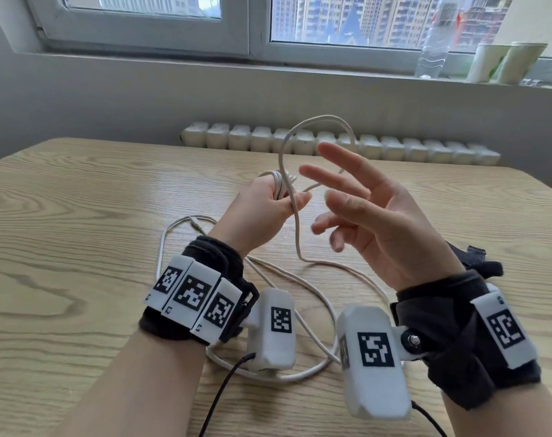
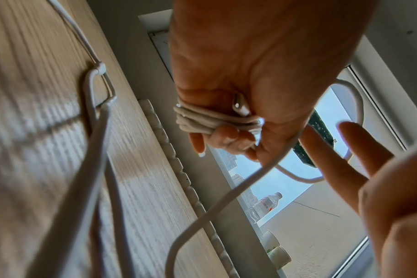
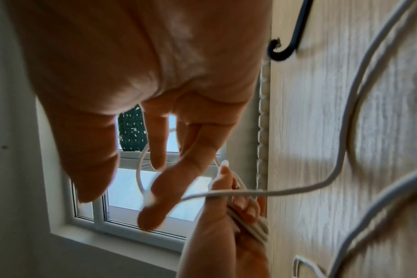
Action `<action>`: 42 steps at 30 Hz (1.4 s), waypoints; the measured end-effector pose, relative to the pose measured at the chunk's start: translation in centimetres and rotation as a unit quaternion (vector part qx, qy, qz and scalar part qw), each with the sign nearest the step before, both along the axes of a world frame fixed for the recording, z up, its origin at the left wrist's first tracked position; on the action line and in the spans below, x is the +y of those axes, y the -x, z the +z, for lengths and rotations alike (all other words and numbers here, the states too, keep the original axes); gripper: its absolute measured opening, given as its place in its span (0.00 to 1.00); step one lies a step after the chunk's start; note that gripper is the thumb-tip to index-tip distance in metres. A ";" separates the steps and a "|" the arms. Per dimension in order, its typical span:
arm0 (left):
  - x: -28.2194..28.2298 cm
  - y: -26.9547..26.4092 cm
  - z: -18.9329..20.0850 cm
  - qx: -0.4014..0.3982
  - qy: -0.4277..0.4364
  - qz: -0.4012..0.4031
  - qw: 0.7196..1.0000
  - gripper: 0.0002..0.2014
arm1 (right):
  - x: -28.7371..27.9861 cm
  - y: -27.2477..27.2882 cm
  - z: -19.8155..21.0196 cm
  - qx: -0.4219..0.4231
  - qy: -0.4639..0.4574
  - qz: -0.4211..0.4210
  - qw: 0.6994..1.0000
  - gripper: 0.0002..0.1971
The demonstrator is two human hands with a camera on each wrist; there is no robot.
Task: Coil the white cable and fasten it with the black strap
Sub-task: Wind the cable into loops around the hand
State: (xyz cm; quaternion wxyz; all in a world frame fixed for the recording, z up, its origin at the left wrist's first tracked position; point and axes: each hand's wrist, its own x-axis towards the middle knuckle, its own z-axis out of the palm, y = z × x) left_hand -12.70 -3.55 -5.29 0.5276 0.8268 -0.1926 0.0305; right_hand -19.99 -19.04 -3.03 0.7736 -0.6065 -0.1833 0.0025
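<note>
The left hand (image 1: 262, 209) is clenched around a small bundle of turns of the white cable (image 1: 296, 234), thumb pressed along the strand so the loops cannot spring apart; 1 plug end peeks from the fist in the left wrist view. The right hand (image 1: 372, 212) is released, fingers spread and holding nothing, just beside a free loop that arches above both hands, apparently ready to catch it for the next turn. From the fist the cable drops to the bench (image 1: 79, 216), where most of its length lies slack in wide curves, so coiling seems far from done. The black strap (image 3: 288, 37) lies on the bench, untouched.
</note>
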 end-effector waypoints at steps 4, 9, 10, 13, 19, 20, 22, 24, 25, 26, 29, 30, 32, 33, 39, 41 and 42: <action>-0.2 0.4 0.3 -0.013 -0.020 -0.028 0.999 0.06 | 0.9 0.1 -0.1 0.007 -0.009 0.100 0.995 0.34; -0.2 0.5 0.2 0.000 -0.012 -0.026 1.000 0.12 | 0.6 -0.2 0.1 -0.002 -0.039 -0.008 0.999 0.22; -0.2 0.5 0.2 0.011 -0.007 -0.021 1.000 0.14 | 0.2 -0.4 0.0 0.008 -0.059 -0.056 0.997 0.18; 0.0 0.5 0.5 0.065 0.032 -0.019 0.997 0.13 | -1.4 -1.0 -0.4 0.069 -0.135 -0.211 0.966 0.03; 0.7 0.5 1.4 0.175 0.188 -0.043 0.966 0.15 | -4.1 -1.7 -1.3 0.141 -0.154 -0.352 0.912 0.05; 0.7 0.5 1.5 0.192 0.212 -0.052 0.957 0.16 | -4.2 -1.8 -1.4 0.133 -0.155 -0.358 0.911 0.07; 0.8 0.6 1.7 0.219 0.247 -0.079 0.941 0.16 | -4.1 -2.0 -1.7 0.113 -0.123 -0.366 0.915 0.12; 0.9 0.5 1.7 0.237 0.271 -0.106 0.927 0.16 | -3.6 -2.0 -1.7 0.087 -0.049 -0.385 0.918 0.17; 1.0 0.4 1.7 0.245 0.281 -0.118 0.920 0.16 | -3.3 -1.9 -1.7 0.070 -0.012 -0.395 0.916 0.20; 1.1 0.3 1.8 0.252 0.289 -0.132 0.914 0.16 | -2.9 -1.8 -1.6 0.048 0.018 -0.401 0.915 0.22; 1.1 0.4 1.7 0.269 0.293 -0.176 0.901 0.15 | -1.6 -1.5 -1.4 -0.020 0.080 -0.400 0.913 0.22; 1.0 0.5 1.7 0.274 0.288 -0.187 0.898 0.15 | -1.3 -1.5 -1.5 -0.039 0.096 -0.405 0.908 0.21; 0.8 0.8 1.7 0.280 0.273 -0.204 0.898 0.16 | -1.2 -1.5 -1.5 -0.079 0.122 -0.428 0.892 0.22; 0.7 0.9 1.7 0.282 0.265 -0.209 0.898 0.16 | -1.3 -1.6 -1.5 -0.096 0.124 -0.435 0.887 0.22; 0.7 1.0 1.7 0.301 0.262 -0.263 0.878 0.15 | -1.4 -1.8 -1.7 -0.129 0.157 -0.352 0.914 0.23; 0.8 1.1 1.8 0.312 0.275 -0.292 0.861 0.13 | -1.3 -1.9 -1.9 -0.120 0.179 -0.308 0.927 0.22; 0.8 1.1 1.8 0.316 0.284 -0.303 0.853 0.13 | -1.2 -1.9 -2.0 -0.114 0.190 -0.298 0.928 0.20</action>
